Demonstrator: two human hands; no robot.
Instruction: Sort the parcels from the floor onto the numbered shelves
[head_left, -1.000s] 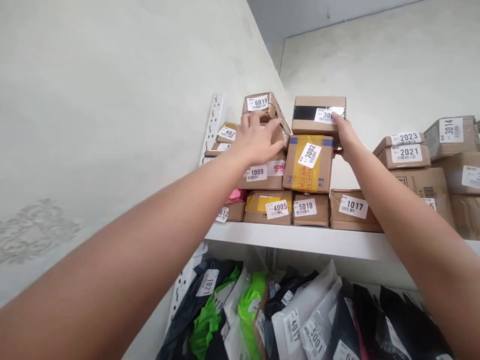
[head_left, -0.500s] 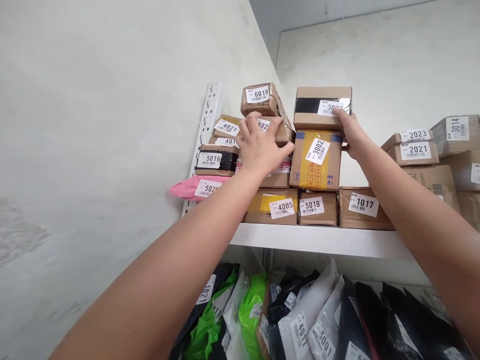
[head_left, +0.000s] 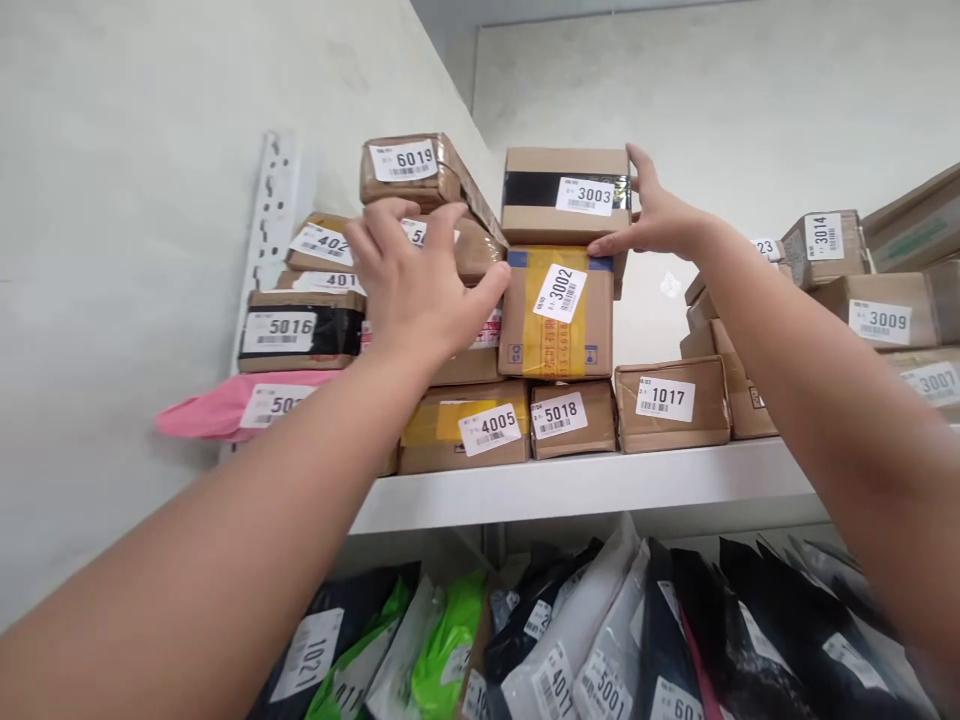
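Note:
My left hand is open, fingers spread in front of a brown cardboard box whose label is partly covered. On top of that box lies the box labelled 6019. My right hand is open at the right side of the box labelled 3003, which has a black tape band. Its thumb rests by that box's lower corner, and the other fingers reach along its side. Below sits the box labelled 3002, with yellow tape. My left thumb is close to its left edge.
A white shelf carries more boxes, including 4005, 5018 and 1017. A pink parcel sticks out at left, beside the perforated post and wall. Bagged parcels stand on the level below.
The view has shifted, so the shelf appears further left and larger. My right hand has moved from the front label of box 3003 to its right side. My left hand stays by the same boxes.

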